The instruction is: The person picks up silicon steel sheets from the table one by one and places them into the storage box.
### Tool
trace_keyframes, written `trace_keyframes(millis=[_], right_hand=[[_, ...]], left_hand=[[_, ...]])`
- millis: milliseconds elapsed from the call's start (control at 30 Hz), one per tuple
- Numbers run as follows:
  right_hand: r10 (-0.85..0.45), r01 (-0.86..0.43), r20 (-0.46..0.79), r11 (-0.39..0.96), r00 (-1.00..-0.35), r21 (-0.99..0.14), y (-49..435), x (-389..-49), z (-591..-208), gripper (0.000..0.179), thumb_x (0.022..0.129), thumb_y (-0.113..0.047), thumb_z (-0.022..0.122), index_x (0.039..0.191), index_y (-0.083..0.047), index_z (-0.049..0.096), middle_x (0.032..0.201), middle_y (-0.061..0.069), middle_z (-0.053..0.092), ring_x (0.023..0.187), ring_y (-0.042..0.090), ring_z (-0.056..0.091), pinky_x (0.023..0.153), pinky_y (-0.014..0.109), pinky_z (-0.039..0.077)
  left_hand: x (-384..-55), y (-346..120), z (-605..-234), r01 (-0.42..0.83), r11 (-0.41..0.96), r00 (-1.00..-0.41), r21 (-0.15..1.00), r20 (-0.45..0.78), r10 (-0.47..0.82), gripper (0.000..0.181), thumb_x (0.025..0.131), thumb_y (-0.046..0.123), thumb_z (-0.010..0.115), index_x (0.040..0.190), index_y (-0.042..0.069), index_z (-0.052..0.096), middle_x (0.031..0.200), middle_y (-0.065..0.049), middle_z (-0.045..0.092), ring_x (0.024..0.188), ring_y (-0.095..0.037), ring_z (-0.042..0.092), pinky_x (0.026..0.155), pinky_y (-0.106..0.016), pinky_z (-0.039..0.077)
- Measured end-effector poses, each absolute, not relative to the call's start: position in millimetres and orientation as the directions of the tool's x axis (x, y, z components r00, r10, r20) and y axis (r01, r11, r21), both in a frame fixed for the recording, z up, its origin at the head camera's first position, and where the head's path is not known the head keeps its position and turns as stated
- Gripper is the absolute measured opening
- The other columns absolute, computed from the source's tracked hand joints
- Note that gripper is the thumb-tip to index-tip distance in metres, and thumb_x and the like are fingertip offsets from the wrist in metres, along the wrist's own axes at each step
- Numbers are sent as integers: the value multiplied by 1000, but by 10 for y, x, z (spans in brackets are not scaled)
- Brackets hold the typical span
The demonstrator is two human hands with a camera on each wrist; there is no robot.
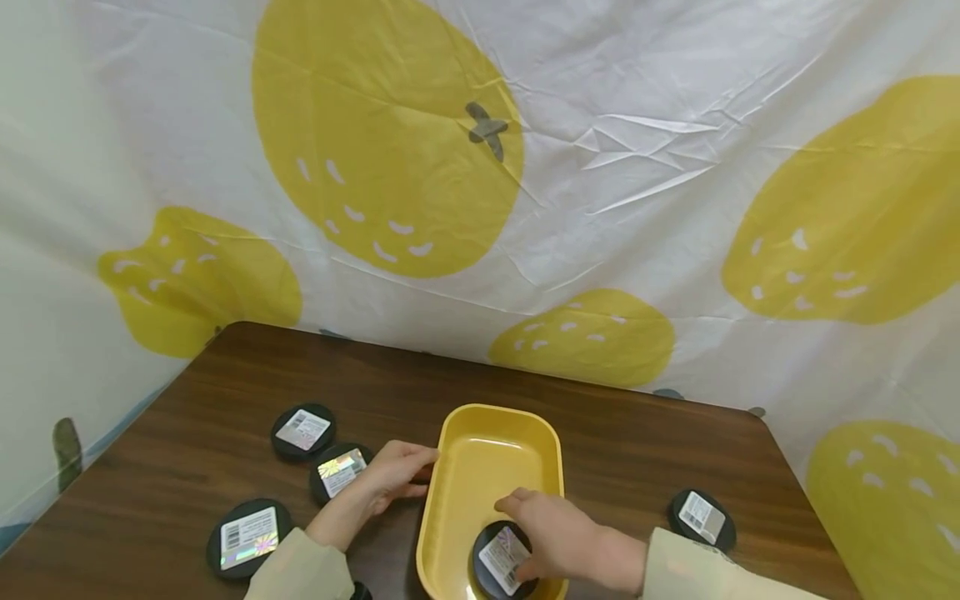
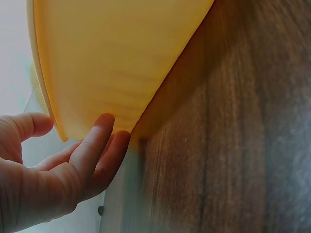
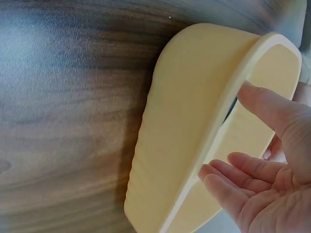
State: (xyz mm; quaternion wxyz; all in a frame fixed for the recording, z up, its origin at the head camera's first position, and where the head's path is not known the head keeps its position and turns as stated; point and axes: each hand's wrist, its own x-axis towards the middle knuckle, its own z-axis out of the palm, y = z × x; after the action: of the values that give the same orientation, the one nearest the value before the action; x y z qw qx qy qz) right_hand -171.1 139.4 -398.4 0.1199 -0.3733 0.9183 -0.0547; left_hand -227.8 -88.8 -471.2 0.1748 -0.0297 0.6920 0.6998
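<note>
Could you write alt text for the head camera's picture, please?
A person's left hand touches the side of a yellow tray, and the right hand is at a labelled black disc inside it. On the brown table, three more discs lie left of the tray and one right. Behind hangs white cloth printed with yellow fruit.

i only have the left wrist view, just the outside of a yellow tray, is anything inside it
Observer: Yes, the head view shows a labelled black disc inside the yellow tray, toward its near end.
Operator: ok and where's the right grip
Observer: The right grip is spread over the tray's right rim, by that disc; whether they touch, I can't tell.
Operator: any more discs outside the tray
Observer: Four lie on the table: three discs to the tray's left, one disc to its right.
</note>
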Motion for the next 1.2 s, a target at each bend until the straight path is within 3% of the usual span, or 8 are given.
trace_keyframes(millis=[300,567,833,1200], right_hand=[[-693,-674,-52,714,-719,-190,1535,-1746,-3873,67,61,-26,86,115,3,58,107,10,61,93,22,61,77,32,52],[-641,-617,-6,741,-768,-264,1663,-1748,-3801,68,63,-24,86,118,4,56,113,15,60,96,28,61,80,41,51],[-593,-591,77,766,-802,-252,1813,-1733,-3748,71,58,-23,88,116,5,57,109,15,61,93,28,62,77,41,53],[-542,-565,159,784,-825,-257,2008,-1715,-3738,67,61,-21,86,116,4,57,108,13,61,95,28,61,80,42,51]], left_hand=[[-2288,-898,-4708,-283,4,-936,959,-277,219,34,93,14,52,109,-15,60,93,-10,66,84,-18,63,73,-35,55],[-2295,-891,-4706,-288,2,-934,958,-281,218,34,92,14,52,108,-15,61,93,-10,65,84,-18,63,74,-36,55],[-2292,-905,-4712,-276,-2,-931,961,-267,249,35,93,14,51,110,-15,60,94,-10,65,85,-17,63,74,-34,55],[-2295,-913,-4723,-270,-8,-928,963,-258,268,37,93,14,50,111,-17,58,98,-12,66,86,-19,63,76,-36,55]])
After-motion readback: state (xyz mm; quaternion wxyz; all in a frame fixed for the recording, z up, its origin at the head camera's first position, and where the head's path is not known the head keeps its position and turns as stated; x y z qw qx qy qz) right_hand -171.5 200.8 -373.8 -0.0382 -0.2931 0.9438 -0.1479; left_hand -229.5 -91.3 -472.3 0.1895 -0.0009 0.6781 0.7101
